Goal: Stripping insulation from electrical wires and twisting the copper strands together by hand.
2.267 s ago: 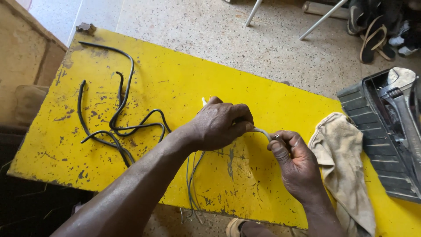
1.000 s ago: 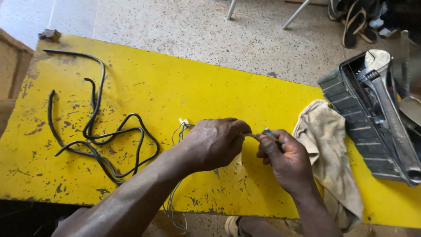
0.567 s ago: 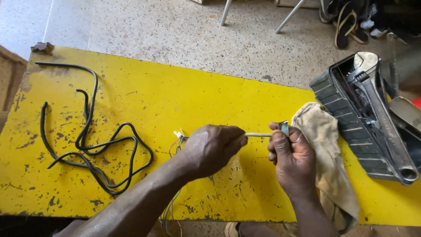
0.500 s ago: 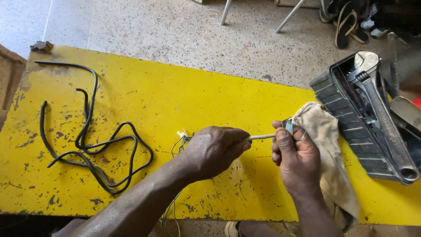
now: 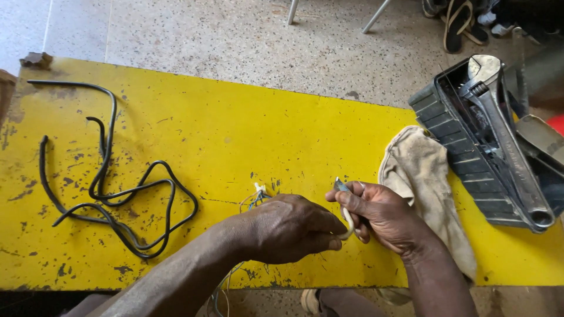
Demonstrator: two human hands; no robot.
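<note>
My left hand (image 5: 291, 229) is closed around a thin pale cable (image 5: 348, 224) above the near edge of the yellow table (image 5: 247, 126). Fine coloured wire strands (image 5: 256, 196) stick out behind that fist, and more hang below the table edge. My right hand (image 5: 382, 214) pinches the cable's other end, with a small grey metal piece (image 5: 341, 185) showing at its thumb. The two hands are almost touching, and the cable bends in a short loop between them.
Black cables (image 5: 111, 188) lie tangled on the table's left. A beige rag (image 5: 426, 185) lies by my right hand. A black tool tray (image 5: 464, 138) with a large adjustable wrench (image 5: 505, 129) sits at the right end. Chair legs and sandals are on the floor beyond.
My hands pulled apart and stretched the cable straight, then came back together, so the cable now loops between them. The view has shifted slightly.
</note>
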